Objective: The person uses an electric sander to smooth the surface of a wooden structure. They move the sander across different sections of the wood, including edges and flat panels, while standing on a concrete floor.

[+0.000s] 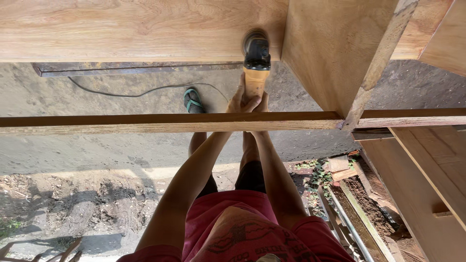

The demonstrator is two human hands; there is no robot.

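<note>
**Both hands on the grinder at the panel's edge**

I have both of my hands wrapped around the yellow body of an angle grinder [256, 63]. My left hand [238, 103] grips the handle from the left side, and my right hand [262, 102] is clasped against it from the right, fingers closed tight around the tool. The grinder's black head points away from me, and its disc sits against the lower edge of a wide wooden panel [136, 29]. A long wooden rail [145, 122] crosses in front of my forearms, between me and the tool. Below it I see my foot in a green sandal [193, 101] on the dirt ground [73, 155], with a thin power cord [136, 92] trailing across it. More wooden boards [427, 179] lie to my right.
</note>
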